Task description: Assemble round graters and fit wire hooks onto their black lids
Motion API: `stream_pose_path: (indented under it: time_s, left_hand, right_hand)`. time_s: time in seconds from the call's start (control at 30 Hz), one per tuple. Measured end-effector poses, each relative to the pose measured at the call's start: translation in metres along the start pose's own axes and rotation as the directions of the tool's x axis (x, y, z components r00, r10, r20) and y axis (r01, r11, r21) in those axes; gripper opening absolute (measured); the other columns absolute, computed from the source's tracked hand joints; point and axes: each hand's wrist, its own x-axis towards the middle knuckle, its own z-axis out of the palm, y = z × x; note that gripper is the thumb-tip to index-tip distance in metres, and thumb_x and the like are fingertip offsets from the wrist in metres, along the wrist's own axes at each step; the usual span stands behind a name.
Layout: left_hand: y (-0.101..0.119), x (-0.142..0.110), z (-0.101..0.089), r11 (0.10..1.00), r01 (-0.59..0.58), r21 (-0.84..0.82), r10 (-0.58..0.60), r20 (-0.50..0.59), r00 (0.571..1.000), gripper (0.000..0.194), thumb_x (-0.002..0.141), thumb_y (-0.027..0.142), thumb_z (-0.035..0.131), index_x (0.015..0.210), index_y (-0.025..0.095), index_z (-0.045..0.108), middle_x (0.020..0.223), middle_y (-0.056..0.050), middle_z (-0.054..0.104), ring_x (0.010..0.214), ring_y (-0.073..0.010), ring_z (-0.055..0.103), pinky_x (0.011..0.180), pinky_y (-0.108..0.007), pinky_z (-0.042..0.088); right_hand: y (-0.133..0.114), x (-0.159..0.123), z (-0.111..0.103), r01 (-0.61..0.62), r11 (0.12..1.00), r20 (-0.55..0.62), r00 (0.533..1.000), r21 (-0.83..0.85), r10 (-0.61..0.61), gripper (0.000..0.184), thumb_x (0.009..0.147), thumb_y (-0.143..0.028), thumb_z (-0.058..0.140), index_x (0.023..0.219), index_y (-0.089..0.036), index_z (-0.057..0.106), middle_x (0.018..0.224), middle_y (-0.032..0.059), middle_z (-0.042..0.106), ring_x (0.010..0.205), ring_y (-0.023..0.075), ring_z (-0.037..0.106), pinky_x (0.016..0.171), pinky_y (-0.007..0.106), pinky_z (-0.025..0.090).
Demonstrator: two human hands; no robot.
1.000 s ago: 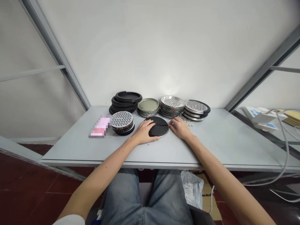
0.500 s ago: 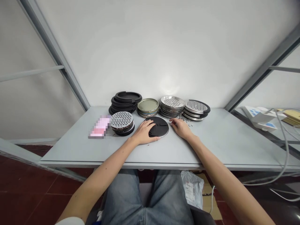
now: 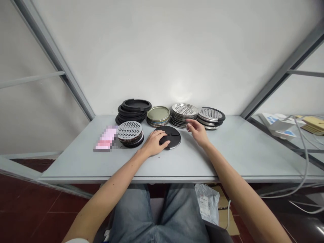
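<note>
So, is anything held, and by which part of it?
The left grip rests on the left side of the black disc; whether the right grip pinches something cannot be told.

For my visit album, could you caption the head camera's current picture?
The left hand rests on a black disc, the right hand poised beside it, stacked metal plates behind.

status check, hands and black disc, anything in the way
Left hand resting on black disc, disc flat on table. Right hand apart from disc, loosely pinched, any small item unclear. Perforated metal disc stack just beyond right hand; nothing else on disc.
</note>
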Motion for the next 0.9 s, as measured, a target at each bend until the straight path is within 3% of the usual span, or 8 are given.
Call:
stream_pose_path:
  time_s: [0.1,0.23,0.4,0.53,0.67,0.77,0.9]
  left_hand:
    - [0.0,0.004,0.002,0.995,0.032,-0.098,-0.041,-0.088,0.995,0.023,0.089,0.032,0.054,0.103,0.018,0.064,0.108,-0.008,0.067,0.104,-0.0206,0.06,0.097,-0.038,0.047]
    - [-0.001,0.006,0.003,0.987,0.071,-0.147,-0.092,-0.147,0.985,0.019,0.089,0.03,0.054,0.1,0.018,0.064,0.101,-0.007,0.068,0.098,-0.0203,0.062,0.091,-0.036,0.049]
    - [-0.004,0.006,0.003,0.982,0.103,-0.156,-0.128,-0.157,0.979,0.019,0.088,0.03,0.056,0.1,0.019,0.065,0.099,-0.006,0.069,0.094,-0.0199,0.064,0.087,-0.035,0.05]
    - [-0.008,0.006,0.004,0.981,0.151,-0.12,-0.17,-0.177,0.969,0.014,0.088,0.025,0.054,0.09,0.018,0.067,0.088,-0.005,0.07,0.084,-0.0193,0.065,0.08,-0.033,0.05]
    - [-0.01,0.005,0.005,0.983,0.133,-0.129,-0.162,-0.252,0.954,0.013,0.087,0.024,0.054,0.086,0.018,0.066,0.084,-0.004,0.069,0.079,-0.0176,0.064,0.076,-0.031,0.051]
    - [-0.011,0.005,0.004,0.979,0.11,-0.172,-0.16,-0.316,0.935,0.012,0.086,0.021,0.053,0.085,0.017,0.065,0.082,-0.003,0.069,0.074,-0.0153,0.064,0.071,-0.027,0.051]
    - [-0.012,0.006,0.002,0.976,0.087,-0.197,-0.154,-0.358,0.921,0.01,0.085,0.018,0.054,0.085,0.017,0.064,0.081,-0.004,0.068,0.073,-0.0143,0.063,0.067,-0.025,0.051]
  right_hand:
    - [-0.016,0.005,0.022,-0.038,0.991,-0.008,0.999,0.13,0.04,0.035,0.081,-0.043,0.058,0.104,-0.017,0.062,0.075,0.0018,0.06,0.067,0.0147,0.057,0.065,0.03,0.049]
    - [-0.038,0.009,0.057,-0.015,0.981,0.052,0.999,0.192,0.006,0.032,0.081,-0.042,0.059,0.101,-0.018,0.063,0.072,0.0017,0.061,0.064,0.0147,0.057,0.065,0.031,0.051]
    - [-0.049,0.001,0.088,0.057,0.984,0.122,0.99,0.168,-0.078,0.03,0.085,-0.04,0.054,0.104,-0.019,0.062,0.075,0.0026,0.063,0.065,0.0161,0.06,0.067,0.032,0.052]
    - [-0.05,-0.007,0.095,0.13,0.989,0.15,0.979,0.068,-0.139,0.028,0.088,-0.035,0.05,0.107,-0.019,0.062,0.086,0.0056,0.068,0.074,0.0177,0.063,0.072,0.033,0.052]
    - [-0.051,-0.007,0.081,0.219,0.974,0.123,0.97,-0.055,-0.211,0.023,0.087,-0.032,0.051,0.102,-0.02,0.065,0.1,0.0065,0.07,0.085,0.0189,0.064,0.077,0.033,0.052]
    - [-0.041,-0.001,0.054,0.285,0.942,0.088,0.958,-0.178,-0.273,0.023,0.086,-0.029,0.051,0.101,-0.019,0.066,0.095,0.0065,0.071,0.08,0.0186,0.064,0.076,0.033,0.051]
    - [-0.009,0.008,0.005,0.188,0.924,-0.096,0.968,-0.335,-0.231,0.027,0.084,-0.027,0.051,0.104,-0.017,0.066,0.082,0.006,0.071,0.069,0.0182,0.063,0.07,0.033,0.05]
